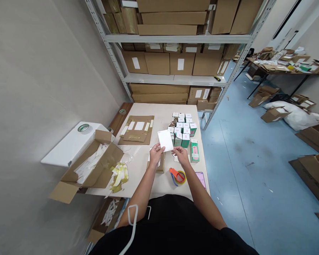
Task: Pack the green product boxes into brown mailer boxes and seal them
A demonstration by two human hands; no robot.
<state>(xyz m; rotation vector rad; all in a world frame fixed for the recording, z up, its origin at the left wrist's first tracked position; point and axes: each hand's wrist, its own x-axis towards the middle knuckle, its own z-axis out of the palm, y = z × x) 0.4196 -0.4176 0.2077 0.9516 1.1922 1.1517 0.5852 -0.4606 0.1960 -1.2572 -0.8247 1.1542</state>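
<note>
White card [165, 140] is clamped in the left hand [156, 153]; the right hand [181, 154] is at its near-right corner, grip unclear; green-and-white cartons [185, 141] stand right of it.

metal shelving [178, 38] w/ cardbd boxes [158, 63] shows it's a stockrm

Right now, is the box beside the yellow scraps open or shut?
The cardboard box is open: flaps splay outward and white strips show inside.
</note>
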